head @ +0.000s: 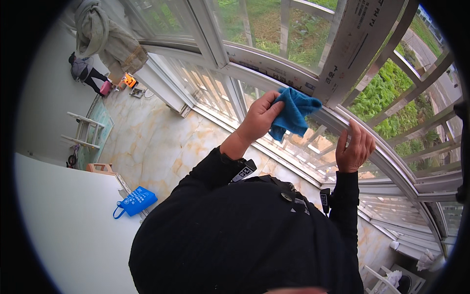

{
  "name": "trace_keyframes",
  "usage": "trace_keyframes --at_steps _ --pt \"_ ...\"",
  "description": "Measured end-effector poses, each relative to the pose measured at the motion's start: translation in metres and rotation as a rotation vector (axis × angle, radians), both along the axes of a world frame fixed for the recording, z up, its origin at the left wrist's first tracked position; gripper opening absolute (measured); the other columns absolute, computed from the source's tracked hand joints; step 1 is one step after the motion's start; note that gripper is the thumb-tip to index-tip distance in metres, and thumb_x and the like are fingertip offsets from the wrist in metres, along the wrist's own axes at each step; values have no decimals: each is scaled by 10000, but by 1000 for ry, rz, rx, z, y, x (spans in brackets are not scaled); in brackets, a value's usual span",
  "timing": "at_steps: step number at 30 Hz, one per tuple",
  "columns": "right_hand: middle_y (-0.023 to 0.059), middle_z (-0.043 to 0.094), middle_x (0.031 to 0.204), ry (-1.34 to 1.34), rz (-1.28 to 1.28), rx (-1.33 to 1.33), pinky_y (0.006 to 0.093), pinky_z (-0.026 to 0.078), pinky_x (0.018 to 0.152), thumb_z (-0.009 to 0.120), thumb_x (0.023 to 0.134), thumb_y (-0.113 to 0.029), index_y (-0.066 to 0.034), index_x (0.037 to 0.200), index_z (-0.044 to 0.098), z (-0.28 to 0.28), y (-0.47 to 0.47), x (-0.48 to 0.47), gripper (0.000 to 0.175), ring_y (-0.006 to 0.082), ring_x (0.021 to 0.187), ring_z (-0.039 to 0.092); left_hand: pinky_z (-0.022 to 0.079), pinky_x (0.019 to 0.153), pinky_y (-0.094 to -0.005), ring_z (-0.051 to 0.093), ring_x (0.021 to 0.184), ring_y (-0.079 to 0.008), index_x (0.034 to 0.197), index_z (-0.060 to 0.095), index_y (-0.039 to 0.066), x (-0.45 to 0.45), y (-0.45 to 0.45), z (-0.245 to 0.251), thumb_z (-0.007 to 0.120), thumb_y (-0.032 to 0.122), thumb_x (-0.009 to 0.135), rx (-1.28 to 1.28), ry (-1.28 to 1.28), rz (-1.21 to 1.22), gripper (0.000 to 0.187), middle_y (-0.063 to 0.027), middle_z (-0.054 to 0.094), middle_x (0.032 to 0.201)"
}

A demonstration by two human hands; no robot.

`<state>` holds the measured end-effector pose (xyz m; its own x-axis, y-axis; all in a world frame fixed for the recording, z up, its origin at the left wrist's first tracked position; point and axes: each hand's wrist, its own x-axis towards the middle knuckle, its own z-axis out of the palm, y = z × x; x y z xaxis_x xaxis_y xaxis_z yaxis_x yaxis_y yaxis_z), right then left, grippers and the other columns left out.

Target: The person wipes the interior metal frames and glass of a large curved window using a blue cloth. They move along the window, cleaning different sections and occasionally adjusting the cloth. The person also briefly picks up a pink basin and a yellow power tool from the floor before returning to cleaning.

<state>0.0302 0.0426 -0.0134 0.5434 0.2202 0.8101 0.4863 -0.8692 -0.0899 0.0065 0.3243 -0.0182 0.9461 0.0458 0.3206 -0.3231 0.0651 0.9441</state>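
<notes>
My left hand (pixel 261 114) pinches a blue cleaning cloth (pixel 293 112) between thumb and fingers. The cloth hangs bunched in front of a lower rail of the window frame (pixel 271 73), which carries printed protective film; whether it touches the rail I cannot tell. To the right, my right hand (pixel 354 149) holds nothing, its thumb apart from the fingers. Its fingertips are at the white sill rail (pixel 371 136) and seem to rest on it. Both wrists wear black straps with small marked tags.
Metal bars (pixel 400 66) stand outside the glass. At the far left a person (pixel 86 71) bends near a pink bucket (pixel 106 88). A bundled curtain (pixel 95 33), a white ladder (pixel 86 130), a blue bag (pixel 137 201) and a white stool (pixel 382 279) are around the marble-patterned floor (pixel 165 143).
</notes>
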Motion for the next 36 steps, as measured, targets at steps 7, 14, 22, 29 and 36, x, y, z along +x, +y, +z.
trace_keyframes --at_steps 7,14,22,29,36 --pt "41 642 1067 10 31 -19 368 337 955 660 858 -162 -124 1241 587 1 -4 -2 391 231 993 575 508 765 -245 620 859 -104 1111 594 19 -27 66 5 548 188 998 -484 190 275 208 -37 664 992" --pt "62 635 1071 22 19 -28 386 345 967 663 855 -158 -120 1252 578 1 -4 -4 408 253 1010 568 507 780 -283 605 883 -145 1134 547 32 -10 134 114 551 220 999 -342 -488 778 231 -59 623 1041" --pt "83 634 1059 6 -80 -32 420 338 997 652 823 -138 -101 1202 594 2 8 -6 385 283 1027 562 347 1025 -469 461 1178 -391 1230 529 50 100 164 175 608 116 929 746 -1141 1110 319 -200 504 1299" --pt "109 626 1013 -12 -170 33 473 303 1071 599 773 -140 -81 1123 617 -2 22 -3 355 317 1015 553 292 1075 -530 388 1272 -456 1218 531 63 70 149 5 652 96 855 853 -774 1012 384 -222 440 1390" --pt "93 630 974 -110 -231 44 472 296 1084 546 802 -143 -83 1082 642 -7 29 3 302 298 999 556 229 1110 -583 314 1370 -460 1348 535 115 88 182 36 592 344 924 1002 -823 913 486 -216 374 1499"
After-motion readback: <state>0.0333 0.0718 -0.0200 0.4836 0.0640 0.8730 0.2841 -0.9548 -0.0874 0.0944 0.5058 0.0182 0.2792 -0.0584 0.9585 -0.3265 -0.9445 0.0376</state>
